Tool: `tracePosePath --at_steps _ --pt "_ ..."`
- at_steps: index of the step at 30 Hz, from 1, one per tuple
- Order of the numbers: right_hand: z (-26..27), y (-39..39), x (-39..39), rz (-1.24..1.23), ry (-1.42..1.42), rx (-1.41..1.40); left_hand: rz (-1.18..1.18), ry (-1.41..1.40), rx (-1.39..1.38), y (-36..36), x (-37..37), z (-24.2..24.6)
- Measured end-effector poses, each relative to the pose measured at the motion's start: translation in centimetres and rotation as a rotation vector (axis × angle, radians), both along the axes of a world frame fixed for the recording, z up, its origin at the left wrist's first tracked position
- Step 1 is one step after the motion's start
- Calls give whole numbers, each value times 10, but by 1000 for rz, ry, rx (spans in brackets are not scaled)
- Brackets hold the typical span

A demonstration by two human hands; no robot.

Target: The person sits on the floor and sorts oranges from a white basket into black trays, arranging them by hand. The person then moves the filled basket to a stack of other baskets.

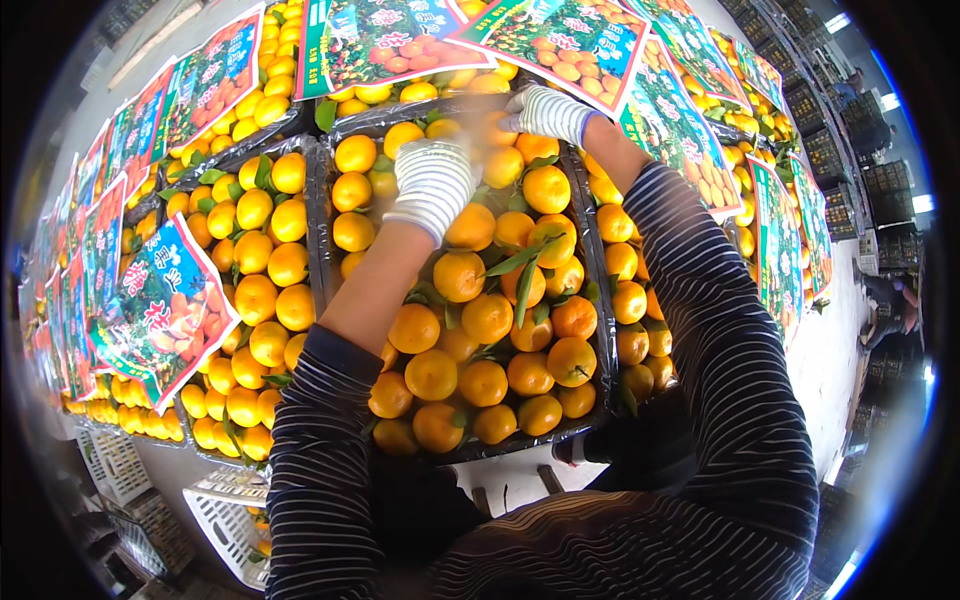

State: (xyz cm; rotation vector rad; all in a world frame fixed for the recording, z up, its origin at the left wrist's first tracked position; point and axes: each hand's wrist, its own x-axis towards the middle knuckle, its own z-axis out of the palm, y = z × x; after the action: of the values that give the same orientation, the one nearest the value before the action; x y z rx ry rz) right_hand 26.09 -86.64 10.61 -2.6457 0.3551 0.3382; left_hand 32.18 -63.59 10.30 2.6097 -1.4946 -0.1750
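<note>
A crate of orange mandarins (487, 319) with green leaves lies before me, its rim lined with black plastic film (525, 442). My left hand (433, 184), in a white striped knit glove, is over the fruit in the far left part of this crate. Its fingers point down and away, and what they touch is hidden. My right hand (551, 114), gloved alike, is at the crate's far right corner with its fingertips beside a mandarin (499, 127). A blur between the hands hides whether either one grips anything.
Film-lined crates of mandarins (255, 259) adjoin on the left, right and far side. Printed paper sheets (161, 311) with fruit pictures and writing cover many. A white plastic basket (232, 521) stands at lower left. Stacked dark crates (825, 154) and a person (889, 304) are at right.
</note>
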Motion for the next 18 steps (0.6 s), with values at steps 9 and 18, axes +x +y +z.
tracePosePath --at_steps 9,18 --pt "6 21 9 0 65 -291 -4 59 10 3 -4 5" --pt "76 35 -100 -112 -187 31 39 156 -291 53 29 13"
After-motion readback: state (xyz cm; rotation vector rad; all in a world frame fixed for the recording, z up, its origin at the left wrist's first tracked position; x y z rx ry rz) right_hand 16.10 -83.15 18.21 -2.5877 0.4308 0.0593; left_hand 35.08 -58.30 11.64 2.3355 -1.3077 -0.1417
